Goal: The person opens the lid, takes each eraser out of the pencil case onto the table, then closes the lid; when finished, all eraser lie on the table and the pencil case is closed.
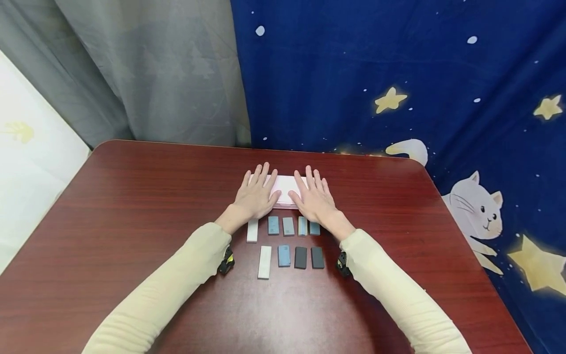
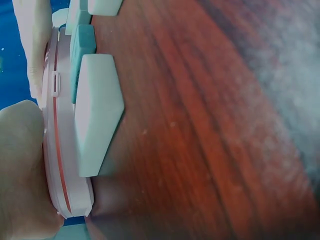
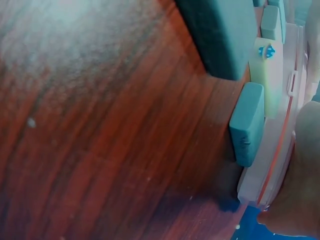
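A pale pink box (image 1: pixel 285 189) with a lid lies near the far edge of the table. Both hands rest on its top with fingers spread, the left hand (image 1: pixel 256 194) over its left end and the right hand (image 1: pixel 315 196) over its right end. In the left wrist view the side of the box (image 2: pixel 62 125) shows a seam with an orange-red line and a small latch (image 2: pixel 55 84). The right wrist view shows the same seam on the box (image 3: pixel 277 160), with part of the right hand (image 3: pixel 300 185) against the lid.
In front of the box lie two rows of small blocks: white (image 1: pixel 264 263), blue (image 1: pixel 284 255), dark grey (image 1: pixel 300 257) and a light-and-blue one (image 1: pixel 302 226). The wooden table (image 1: pixel 132 206) ends at a grey curtain (image 1: pixel 177 73) and a blue curtain (image 1: pixel 331 73).
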